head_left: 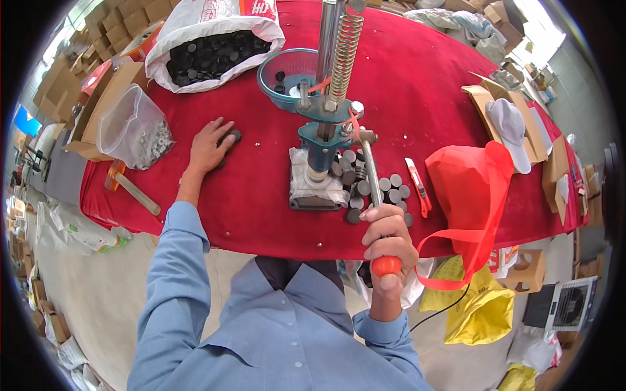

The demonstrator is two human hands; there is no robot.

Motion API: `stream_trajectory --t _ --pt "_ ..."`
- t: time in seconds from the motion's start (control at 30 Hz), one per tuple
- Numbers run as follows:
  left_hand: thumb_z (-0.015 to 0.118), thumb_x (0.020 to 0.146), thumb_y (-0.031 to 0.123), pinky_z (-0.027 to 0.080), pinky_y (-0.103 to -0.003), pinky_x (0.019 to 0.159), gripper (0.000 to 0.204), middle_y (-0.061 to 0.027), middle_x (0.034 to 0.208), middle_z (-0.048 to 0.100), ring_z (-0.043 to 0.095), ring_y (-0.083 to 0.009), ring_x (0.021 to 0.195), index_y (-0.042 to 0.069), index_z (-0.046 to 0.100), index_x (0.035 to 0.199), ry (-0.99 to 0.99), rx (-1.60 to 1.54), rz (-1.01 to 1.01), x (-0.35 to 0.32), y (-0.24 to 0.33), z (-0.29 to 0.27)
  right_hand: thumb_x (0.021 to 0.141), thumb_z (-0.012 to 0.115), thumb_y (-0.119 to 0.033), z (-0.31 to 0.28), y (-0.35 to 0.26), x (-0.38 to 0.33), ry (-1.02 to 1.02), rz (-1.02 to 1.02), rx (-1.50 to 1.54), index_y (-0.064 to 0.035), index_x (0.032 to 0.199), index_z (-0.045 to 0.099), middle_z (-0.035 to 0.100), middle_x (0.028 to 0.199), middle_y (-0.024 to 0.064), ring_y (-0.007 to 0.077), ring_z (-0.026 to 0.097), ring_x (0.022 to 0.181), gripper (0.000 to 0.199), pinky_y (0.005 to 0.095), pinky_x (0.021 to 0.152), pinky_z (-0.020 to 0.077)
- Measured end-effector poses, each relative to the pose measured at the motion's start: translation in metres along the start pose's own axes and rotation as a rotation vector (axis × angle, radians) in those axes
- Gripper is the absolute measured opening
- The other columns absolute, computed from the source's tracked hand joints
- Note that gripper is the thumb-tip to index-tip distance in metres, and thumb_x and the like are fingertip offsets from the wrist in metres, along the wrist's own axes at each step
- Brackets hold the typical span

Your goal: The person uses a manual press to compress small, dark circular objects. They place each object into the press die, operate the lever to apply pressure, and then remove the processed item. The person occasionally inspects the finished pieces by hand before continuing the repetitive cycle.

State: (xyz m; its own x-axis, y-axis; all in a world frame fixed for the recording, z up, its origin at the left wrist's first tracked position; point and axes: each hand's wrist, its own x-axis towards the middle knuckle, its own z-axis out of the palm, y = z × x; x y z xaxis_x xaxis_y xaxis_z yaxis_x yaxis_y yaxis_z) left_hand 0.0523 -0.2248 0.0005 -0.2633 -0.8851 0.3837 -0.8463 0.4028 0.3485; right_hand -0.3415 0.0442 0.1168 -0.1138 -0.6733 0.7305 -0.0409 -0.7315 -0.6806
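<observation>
My right hand grips the orange-tipped end of the long metal lever of a blue hand press that stands on the red table. A coil spring rises on the press column. My left hand lies flat on the cloth left of the press, fingers over a few dark round discs. A pile of grey and black discs lies just right of the press base.
A white sack of black discs and a teal bowl sit behind the press. A clear plastic tub of small metal parts stands at left. A red bag, a red utility knife and cardboard boxes lie at right.
</observation>
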Motion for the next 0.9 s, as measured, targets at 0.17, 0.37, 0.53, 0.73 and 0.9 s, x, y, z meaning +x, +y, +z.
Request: stream_trajectory --t 0.17,0.37,0.53,0.73,0.9 --pt "0.065 0.102 0.032 0.036 -0.048 0.123 0.044 -0.0144 0.159 0.054 0.046 -0.0384 0.149 0.020 0.068 0.144 -0.201 -0.006 0.206 -0.010 0.062 0.006 0.096 0.060 -0.063 0.000 -0.001 -0.004 0.021 0.020 -0.002 -0.0060 0.081 0.066 0.063 0.085 0.0097 0.0342 0.060 0.103 0.059 0.0480 0.091 0.0479" --pt "0.067 0.100 0.041 0.027 -0.063 0.123 0.048 -0.0082 0.161 0.051 0.042 -0.0348 0.152 0.025 0.066 0.145 -0.232 0.118 0.184 -0.031 0.114 -0.003 0.095 0.060 -0.063 -0.001 -0.005 -0.003 0.007 0.038 -0.007 -0.0064 0.083 0.066 0.063 0.086 0.0096 0.0342 0.060 0.105 0.058 0.0478 0.092 0.0476" --pt "0.078 0.091 0.027 0.031 -0.061 0.118 0.048 -0.0064 0.143 0.066 0.054 -0.0307 0.140 0.021 0.071 0.138 -0.150 0.073 0.240 -0.036 0.145 -0.006 0.094 0.062 -0.060 -0.004 -0.006 -0.002 -0.010 0.044 -0.002 -0.0061 0.084 0.066 0.063 0.087 0.0097 0.0344 0.060 0.107 0.055 0.0478 0.092 0.0486" --pt "0.086 0.084 0.018 0.046 -0.047 0.101 0.052 -0.0080 0.114 0.077 0.069 -0.0269 0.111 0.012 0.072 0.134 -0.009 -0.082 0.213 -0.044 0.149 0.004 0.094 0.063 -0.059 -0.008 -0.008 0.009 -0.070 -0.001 -0.034 -0.0042 0.085 0.067 0.064 0.085 0.0106 0.0339 0.062 0.099 0.056 0.0461 0.086 0.0509" --pt "0.088 0.081 0.014 0.053 -0.043 0.087 0.066 -0.0131 0.107 0.076 0.070 -0.0324 0.093 0.004 0.061 0.141 -0.006 -0.408 0.042 -0.056 0.207 -0.012 0.095 0.062 -0.054 -0.009 -0.019 0.063 -0.091 -0.046 -0.002 -0.0006 0.086 0.066 0.063 0.083 0.0103 0.0272 0.062 0.083 0.054 0.0391 0.076 0.0504"
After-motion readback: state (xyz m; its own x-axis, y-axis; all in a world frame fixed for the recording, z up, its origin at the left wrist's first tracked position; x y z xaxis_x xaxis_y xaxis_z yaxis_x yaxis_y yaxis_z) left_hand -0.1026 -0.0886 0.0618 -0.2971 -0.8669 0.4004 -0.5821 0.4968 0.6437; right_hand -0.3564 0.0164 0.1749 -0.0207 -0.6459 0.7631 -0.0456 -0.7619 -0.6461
